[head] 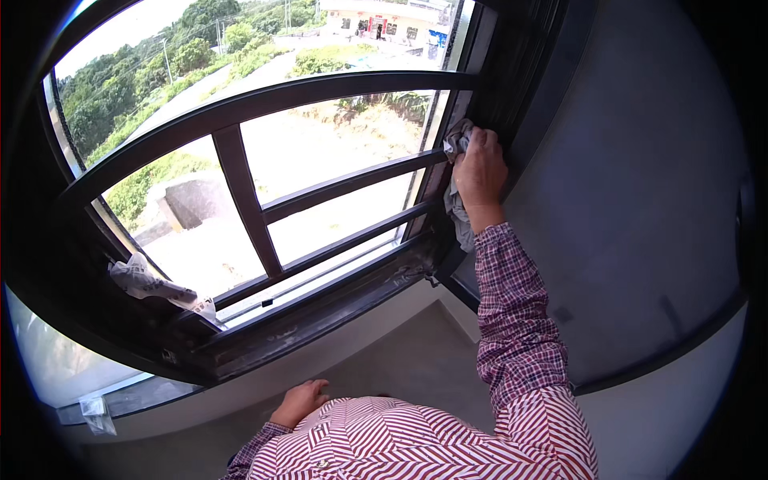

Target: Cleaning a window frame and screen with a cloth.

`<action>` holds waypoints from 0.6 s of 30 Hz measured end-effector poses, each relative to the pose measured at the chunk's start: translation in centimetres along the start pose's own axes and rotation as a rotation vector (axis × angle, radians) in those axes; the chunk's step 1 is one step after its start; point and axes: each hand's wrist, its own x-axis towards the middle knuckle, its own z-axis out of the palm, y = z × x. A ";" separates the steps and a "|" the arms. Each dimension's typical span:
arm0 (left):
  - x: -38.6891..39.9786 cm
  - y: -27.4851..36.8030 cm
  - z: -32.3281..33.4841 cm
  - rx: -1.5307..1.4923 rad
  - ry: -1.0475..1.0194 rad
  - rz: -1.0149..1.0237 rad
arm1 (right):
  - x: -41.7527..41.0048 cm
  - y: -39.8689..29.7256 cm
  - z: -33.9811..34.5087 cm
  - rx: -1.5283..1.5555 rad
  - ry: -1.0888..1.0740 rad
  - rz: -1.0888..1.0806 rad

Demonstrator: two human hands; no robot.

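Grey crumpled cloth (461, 219) is bunched in my right hand (482, 174), which presses it against the dark side frame at the right of the window. Part of the cloth hangs down below my fingers. Dark horizontal bars (354, 186) of the window end beside that hand. My left hand (300, 402) is low in front of my body, near the striped garment, away from the window. Its fingers are bent and no object shows in it; whether they are closed is unclear.
Torn protective film (141, 279) clings to the lower left frame. The dark sill track (324, 312) has pale smudges. A large dark panel (624, 198) stands at the right. A clear plastic packet (97, 414) hangs at the lower left. Greenery and a building show outside.
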 end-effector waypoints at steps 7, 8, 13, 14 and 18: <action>0.4 -2.9 1.0 -0.067 0.093 0.025 | 2.8 0.9 -0.3 -0.007 -0.326 0.004; 0.4 -2.8 0.8 -0.070 0.093 0.019 | 3.2 1.3 -0.4 0.008 -0.401 0.014; -0.1 -2.5 0.5 -0.098 0.065 -0.037 | 3.5 0.3 -2.5 0.059 -0.596 0.102; -0.3 -2.7 0.6 -0.098 0.066 -0.035 | 3.0 -0.3 -3.3 0.163 -0.606 0.092; -0.3 -2.4 0.8 -0.030 0.061 -0.013 | -1.0 -5.0 -5.2 0.580 -0.530 0.054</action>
